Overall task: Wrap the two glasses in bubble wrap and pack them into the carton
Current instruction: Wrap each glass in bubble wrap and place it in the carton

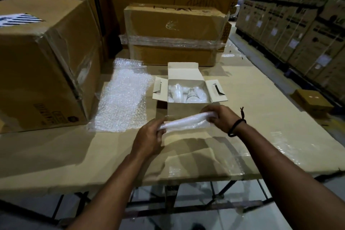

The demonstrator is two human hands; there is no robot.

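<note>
A small white carton [186,73] stands open in the middle of the table, its flaps folded out. Inside it sit wrapped glasses [186,92], pale with bubble wrap around them. Just in front of the carton I hold a rolled strip of bubble wrap [184,122] stretched between both hands. My left hand [149,139] grips its left end and my right hand [220,117] grips its right end. What the roll contains cannot be seen. A flat sheet of bubble wrap [122,97] lies on the table left of the carton.
A big brown box [43,61] stands at the left and a plastic-wrapped box [175,33] behind the carton. Stacked cartons [298,20] line the right aisle. The cardboard-covered table [74,155] ends at a near edge, with a metal frame below.
</note>
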